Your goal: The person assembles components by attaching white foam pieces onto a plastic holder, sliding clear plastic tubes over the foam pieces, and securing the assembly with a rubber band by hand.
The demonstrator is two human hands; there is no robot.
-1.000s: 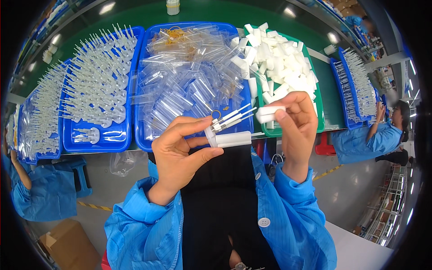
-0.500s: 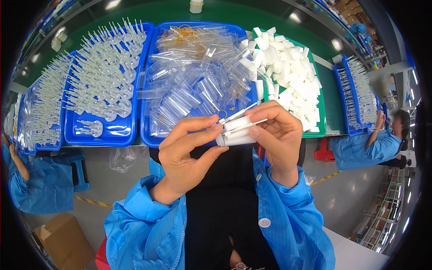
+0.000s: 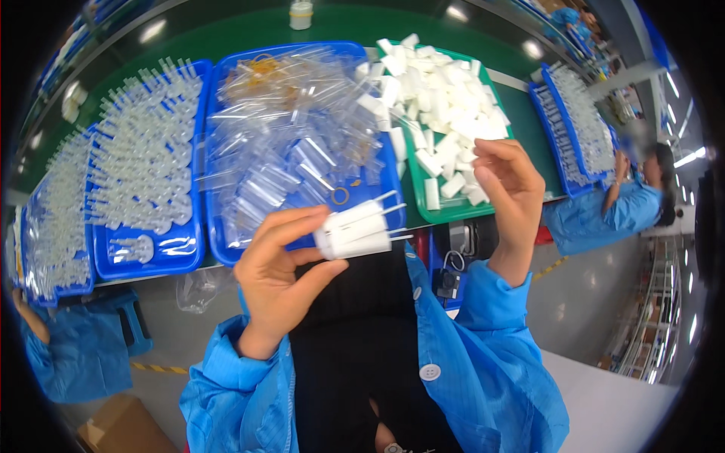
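My left hand point(image 3: 283, 268) grips a white pronged plastic piece point(image 3: 323, 240) by its round base between thumb and fingers. Its thin rods point to the right, and white foam blocks point(image 3: 362, 230) sit among them. My right hand point(image 3: 513, 185) is raised at the right side of the green tray point(image 3: 445, 214), thumb and forefinger apart and nothing visible between them. White foam blocks point(image 3: 468, 113) heap up in that tray, just beyond my right fingertips. Behind my left hand, the blue tray point(image 3: 219, 245) holds clear plastic sleeves point(image 3: 302, 162) and orange rubber bands point(image 3: 260, 69).
At the left, blue trays point(image 3: 198, 253) carry many pronged pieces point(image 3: 147, 151); one such piece point(image 3: 136, 248) lies apart. More filled trays point(image 3: 555, 151) stand at the right beside a person in blue point(image 3: 604, 208). Another blue sleeve point(image 3: 72, 347) shows at the lower left. A tape roll point(image 3: 300, 15) stands at the back.
My right hand has let go of the pronged piece and moved right, to the foam blocks. My left hand keeps holding the piece, now slightly lower and further left.
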